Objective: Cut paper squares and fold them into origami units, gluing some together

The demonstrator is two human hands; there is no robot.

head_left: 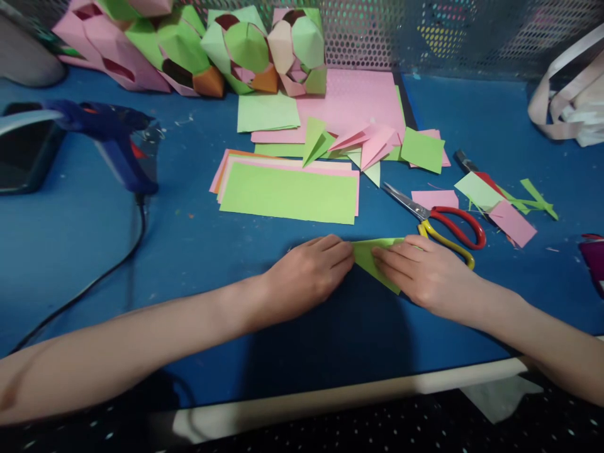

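Observation:
A folded piece of light green paper [370, 259] lies on the blue table between my two hands. My left hand [314, 269] pinches its left corner, fingers closed together. Over its right part rests my right hand [419, 270], the fingers together and pressing the paper down; part of the paper is hidden beneath them. Just beyond my right hand are scissors [427, 217] with one red and one yellow handle. Ahead of my left hand sits a stack of cut paper strips [287, 195], green on top with pink and orange edges below.
Folded paper models [245, 50] line the back left. A blue glue gun [113, 138] stands at left, its cord trailing forward. Folded pink pieces [372, 141] lie on paper sheets [358, 94]. Paper scraps [512, 221] and a red-handled cutter [488, 182] are at right.

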